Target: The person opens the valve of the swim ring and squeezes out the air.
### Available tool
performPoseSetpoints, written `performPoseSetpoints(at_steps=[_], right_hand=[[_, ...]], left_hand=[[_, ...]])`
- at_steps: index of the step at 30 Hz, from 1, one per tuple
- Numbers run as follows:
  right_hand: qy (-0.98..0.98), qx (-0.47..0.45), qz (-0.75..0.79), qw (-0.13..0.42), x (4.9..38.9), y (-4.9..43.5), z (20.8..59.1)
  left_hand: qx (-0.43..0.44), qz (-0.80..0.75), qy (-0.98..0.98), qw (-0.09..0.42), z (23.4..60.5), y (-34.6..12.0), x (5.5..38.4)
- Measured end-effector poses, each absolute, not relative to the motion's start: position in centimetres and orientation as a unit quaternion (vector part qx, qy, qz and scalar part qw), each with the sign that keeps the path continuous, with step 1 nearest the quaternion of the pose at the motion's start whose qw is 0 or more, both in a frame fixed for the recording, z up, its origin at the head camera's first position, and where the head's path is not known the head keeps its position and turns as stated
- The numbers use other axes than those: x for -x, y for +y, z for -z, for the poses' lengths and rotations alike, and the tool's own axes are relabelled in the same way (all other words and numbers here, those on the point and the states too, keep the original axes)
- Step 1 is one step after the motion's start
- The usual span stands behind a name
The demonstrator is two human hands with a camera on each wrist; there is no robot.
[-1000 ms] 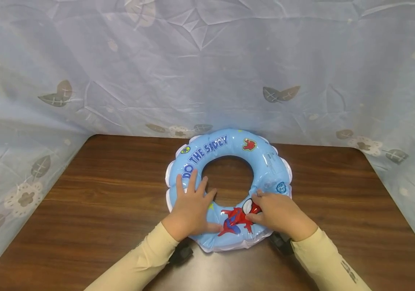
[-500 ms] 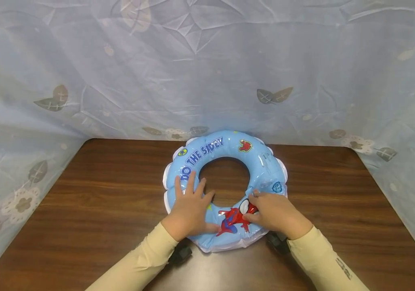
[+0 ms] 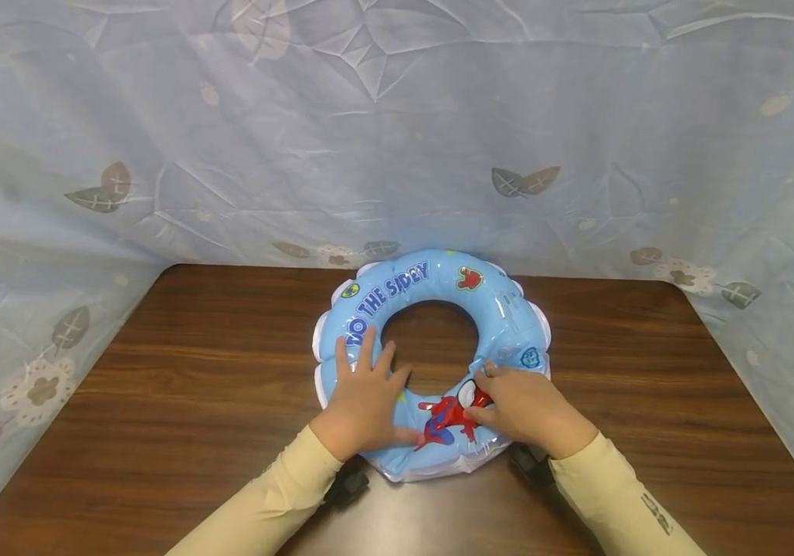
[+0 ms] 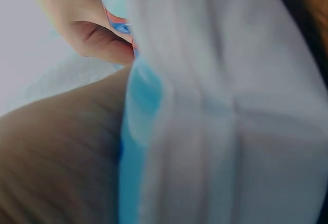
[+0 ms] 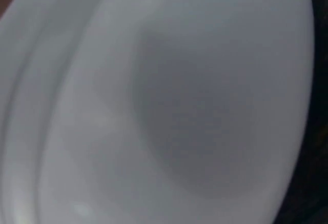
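Observation:
A light-blue inflatable swim ring (image 3: 504, 313) with a scalloped white edge lies on the table, a red-and-blue cartoon figure printed on its near side. My left hand (image 3: 364, 405) rests spread on the ring's near left part, fingers straight and apart, thumb toward the figure. On the near right, my right hand (image 3: 529, 405) holds the ring by its inner edge, thumb and bent fingers around the figure's head; some fingertips are hidden. In the left wrist view, the ring's pale side (image 4: 246, 80) fills much of the picture, with the right hand (image 4: 84, 21) behind it. White vinyl (image 5: 205, 106) fills the right wrist view.
The dark wood-grain table (image 3: 195, 371) has rounded far corners. A pale grey-blue curtain (image 3: 397, 154) with leaf and flower prints hangs along the back and both sides, close behind the ring. Black wrist cameras (image 3: 348, 486) sit below the wrists.
The head view has shifted slightly, so the ring and curtain sit a little farther left than one second ago. Both hands keep their places on the ring.

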State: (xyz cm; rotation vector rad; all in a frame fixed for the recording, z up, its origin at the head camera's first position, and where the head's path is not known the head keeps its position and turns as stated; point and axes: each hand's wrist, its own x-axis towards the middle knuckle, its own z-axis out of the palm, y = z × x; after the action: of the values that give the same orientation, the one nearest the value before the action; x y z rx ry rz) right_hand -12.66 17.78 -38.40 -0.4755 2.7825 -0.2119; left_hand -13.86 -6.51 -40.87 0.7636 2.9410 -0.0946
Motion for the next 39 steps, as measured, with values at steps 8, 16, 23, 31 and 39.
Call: performPoseSetpoints(at_steps=[8, 16, 23, 31, 39], right_hand=[[0.972, 0.169, 0.07, 0.15, 12.58, 17.71, 38.37], [0.973, 0.178, 0.05, 0.136, 12.51, 17.4, 38.53], [0.974, 0.18, 0.026, 0.133, 12.38, 17.05, 38.71], [0.975, 0.182, 0.024, 0.124, 12.34, 17.1, 38.84], [0.973, 0.174, 0.067, 0.138, 12.49, 17.51, 38.44]], left_hand=[[-0.249, 0.041, 0.966, 0.048, 40.12, -6.37, 13.46], [-0.25, 0.049, 0.966, 0.045, 40.04, -6.36, 13.4], [-0.249, 0.048, 0.967, 0.038, 39.91, -6.32, 13.29], [-0.248, 0.057, 0.966, 0.033, 39.99, -6.36, 13.1], [-0.249, 0.045, 0.967, 0.03, 40.27, -6.5, 13.35]])
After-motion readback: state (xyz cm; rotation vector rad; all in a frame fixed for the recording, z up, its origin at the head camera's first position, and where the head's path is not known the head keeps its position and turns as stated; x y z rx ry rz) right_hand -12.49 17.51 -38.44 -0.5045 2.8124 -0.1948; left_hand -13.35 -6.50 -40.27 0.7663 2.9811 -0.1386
